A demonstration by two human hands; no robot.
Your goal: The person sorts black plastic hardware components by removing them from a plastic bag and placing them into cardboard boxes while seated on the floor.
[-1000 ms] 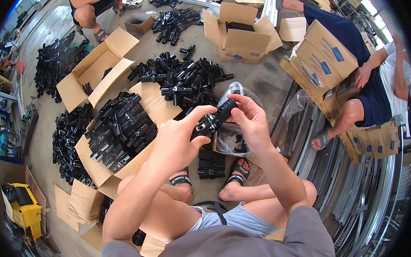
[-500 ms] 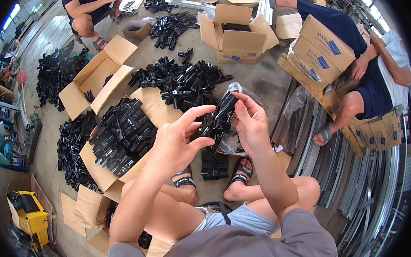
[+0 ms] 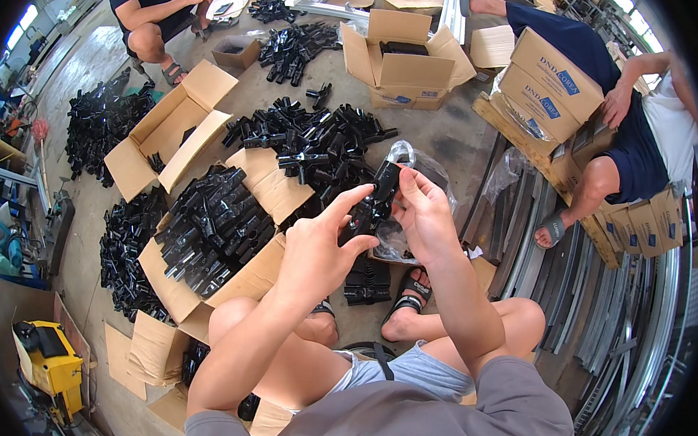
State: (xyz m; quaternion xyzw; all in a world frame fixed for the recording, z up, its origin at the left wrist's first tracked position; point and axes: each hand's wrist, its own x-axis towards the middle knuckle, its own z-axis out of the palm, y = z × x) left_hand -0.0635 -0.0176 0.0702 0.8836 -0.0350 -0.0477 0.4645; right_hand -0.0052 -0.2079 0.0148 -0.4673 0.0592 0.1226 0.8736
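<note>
Glossy black tubular fitting (image 3: 388,182) pinched by right hand (image 3: 427,217), lower end cupped by left hand (image 3: 311,248)

Fitting is held tilted in front of the body, above the knees, upper end angled away and slightly right. Smooth round barrel is shown at the top; lower section is bulkier and knobbly, partly hidden by the left hand. Upper end is gripped between right thumb and fingertips. Left thumb and forefinger are spread wide around the lower section; whether it is pressed by them cannot be told

Crumpled, shiny clear plastic film (image 3: 436,174) is seen just behind the right hand. Brown corrugated cardboard carton (image 3: 245,279) at left is packed with stacked glossy black tubes (image 3: 218,234). Loose heap of black branched fittings (image 3: 312,132) is piled beyond, on the smooth grey concrete floor (image 3: 451,128)
</note>
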